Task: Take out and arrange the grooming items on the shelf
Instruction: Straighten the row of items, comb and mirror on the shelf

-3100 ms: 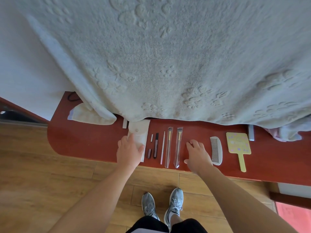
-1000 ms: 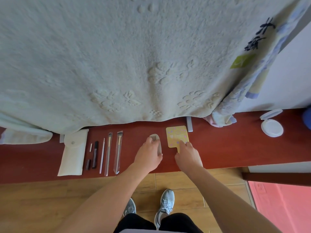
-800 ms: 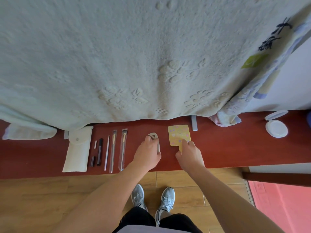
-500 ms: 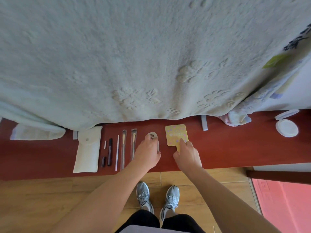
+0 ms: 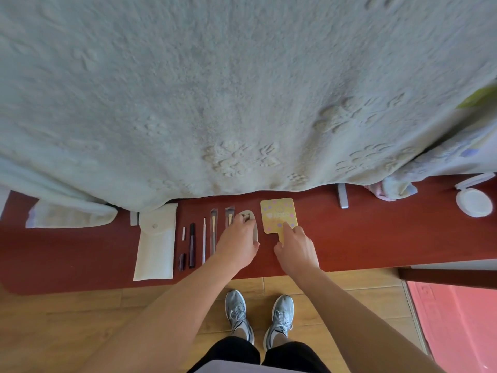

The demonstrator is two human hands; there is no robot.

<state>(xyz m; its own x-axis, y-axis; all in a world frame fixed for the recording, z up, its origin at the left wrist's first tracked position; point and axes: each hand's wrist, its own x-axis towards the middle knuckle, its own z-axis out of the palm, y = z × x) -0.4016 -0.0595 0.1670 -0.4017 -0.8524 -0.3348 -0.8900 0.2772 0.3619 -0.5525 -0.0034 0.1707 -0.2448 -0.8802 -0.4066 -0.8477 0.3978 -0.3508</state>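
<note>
On the red shelf [image 5: 376,238] lies a row of grooming items: a white pouch [image 5: 156,238], a black pencil [image 5: 192,244], a thin white stick [image 5: 204,240] and two wrapped brushes [image 5: 213,230]. My left hand [image 5: 238,243] lies over a grey comb [image 5: 246,217], right beside the brushes; only the comb's top and right edge show. My right hand [image 5: 295,249] covers the handle of a yellow hand mirror [image 5: 278,214], with the index finger stretched onto its face. Comb and mirror lie flat, a small gap between them.
A big pale blanket [image 5: 242,90] hangs over the back of the shelf. A folded towel [image 5: 70,216] lies at the left, a grey bar [image 5: 342,196] and an open white round case [image 5: 473,205] at the right. Wooden floor and my shoes [image 5: 258,319] are below.
Both hands have slid the comb and the mirror to the left along the shelf, so the comb now lies close to the brushes. Before that, my hands were at the pouch and brushes.
</note>
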